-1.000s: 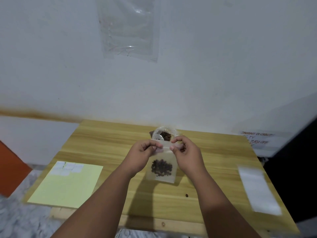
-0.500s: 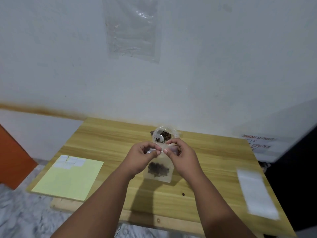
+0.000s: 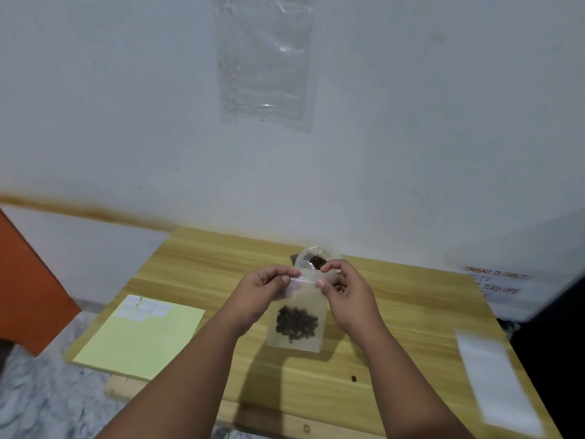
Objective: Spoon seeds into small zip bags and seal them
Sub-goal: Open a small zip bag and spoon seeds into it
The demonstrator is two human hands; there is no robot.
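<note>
Sealing step: left hand (image 3: pixel 264 288) and right hand (image 3: pixel 343 288) pinch the small clear seed-filled zip bag (image 3: pixel 297 315) by its top strip (above the counter's (image 3: pixel 411 327) middle); next, press along the strip.

Dim, cool, even light fills the scene, with no hard highlights. One soft-edged dark shadow lies on the table (image 3: pixel 427 312) under the zip bag (image 3: pixel 297 299) and runs toward the near edge (the light seems to come from overhead). Faint glare streaks the clear plastic sheet (image 3: pixel 266 68) on the wall. The centre is fairly sharp, though the seeds (image 3: pixel 296 323) read as a grainy dark mass. Toward the edges things smear: the white paper (image 3: pixel 497 381) at right is blurred, the handwritten note (image 3: pixel 493 282) is barely legible, and the wide lens bows the table's sides.
</note>
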